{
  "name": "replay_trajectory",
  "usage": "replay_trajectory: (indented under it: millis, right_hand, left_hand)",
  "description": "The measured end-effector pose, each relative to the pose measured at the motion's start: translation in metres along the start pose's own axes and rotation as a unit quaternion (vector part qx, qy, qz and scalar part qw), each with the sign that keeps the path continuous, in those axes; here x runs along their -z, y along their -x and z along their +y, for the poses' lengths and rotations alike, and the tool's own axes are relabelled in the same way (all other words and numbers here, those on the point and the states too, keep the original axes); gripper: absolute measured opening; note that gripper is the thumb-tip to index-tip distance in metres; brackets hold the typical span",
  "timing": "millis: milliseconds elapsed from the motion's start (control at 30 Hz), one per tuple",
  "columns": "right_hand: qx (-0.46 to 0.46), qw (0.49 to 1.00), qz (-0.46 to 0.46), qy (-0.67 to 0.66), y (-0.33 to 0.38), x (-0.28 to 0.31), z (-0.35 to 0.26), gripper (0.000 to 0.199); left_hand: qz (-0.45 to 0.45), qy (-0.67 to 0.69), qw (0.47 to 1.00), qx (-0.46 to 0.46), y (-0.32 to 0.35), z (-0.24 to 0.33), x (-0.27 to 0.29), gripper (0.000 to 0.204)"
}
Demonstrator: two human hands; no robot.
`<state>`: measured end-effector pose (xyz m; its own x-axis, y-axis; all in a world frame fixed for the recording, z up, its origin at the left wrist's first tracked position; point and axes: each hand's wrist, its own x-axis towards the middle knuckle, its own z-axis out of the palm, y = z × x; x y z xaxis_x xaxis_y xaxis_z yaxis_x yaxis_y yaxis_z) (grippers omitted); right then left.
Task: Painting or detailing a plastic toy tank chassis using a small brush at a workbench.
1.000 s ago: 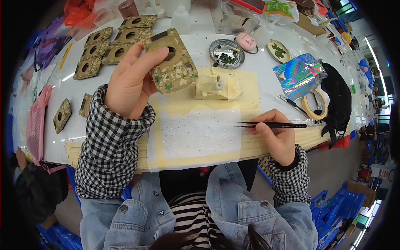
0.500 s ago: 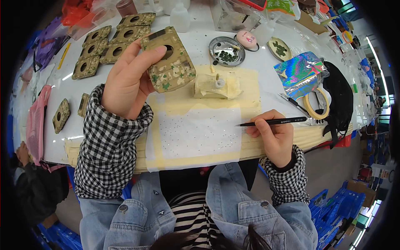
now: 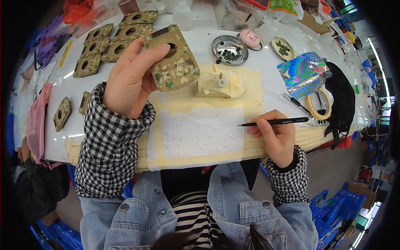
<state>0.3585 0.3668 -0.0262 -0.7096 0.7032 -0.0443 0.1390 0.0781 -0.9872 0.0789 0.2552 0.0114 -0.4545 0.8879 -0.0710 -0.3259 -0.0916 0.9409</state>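
Observation:
In my left hand (image 3: 127, 79), raised over the table, is a camouflage-patterned model tank hull (image 3: 176, 68) with a round hole, thumb lying by the hole. My right hand (image 3: 277, 135) pinches slim black fine-pointed tweezers (image 3: 275, 122), their tip aimed left over the right edge of a white sheet (image 3: 200, 141). Tiny specks are scattered across that sheet. Behind it a tape-covered block (image 3: 221, 84) carries a small white ring and a short peg. The tweezers' tip touches neither the hull nor, as far as I can tell, the sheet.
Several similar hulls (image 3: 96, 46) stand at the far left, with a loose camouflage piece (image 3: 62, 113) nearer. A round dish (image 3: 214, 45) holds dark green bits. At right lie a shiny pouch (image 3: 306, 75), a tape roll (image 3: 308, 103), a craft knife (image 3: 291, 100) and a black cloth item (image 3: 341, 96).
The whole view has shifted slightly. My left hand has tilted the hull a little; both hands keep their hold.

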Motion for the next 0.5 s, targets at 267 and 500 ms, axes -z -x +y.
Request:
replay_trajectory:
  millis: [267, 500]
  right_hand:
    - [0.005, 1.0, -0.002, 0.006, -0.0001, 0.0002, 0.0002, 0.014]
    - [0.0, 1.0, 0.001, 0.009, -0.0003, -0.0006, 0.0, 0.014]
  left_hand:
    - [-0.001, 0.001, 1.0, -0.001, 0.0009, 0.0003, -0.0011, 0.043]
    - [0.0, 0.0, 1.0, -0.002, 0.0011, 0.0006, -0.0017, 0.043]
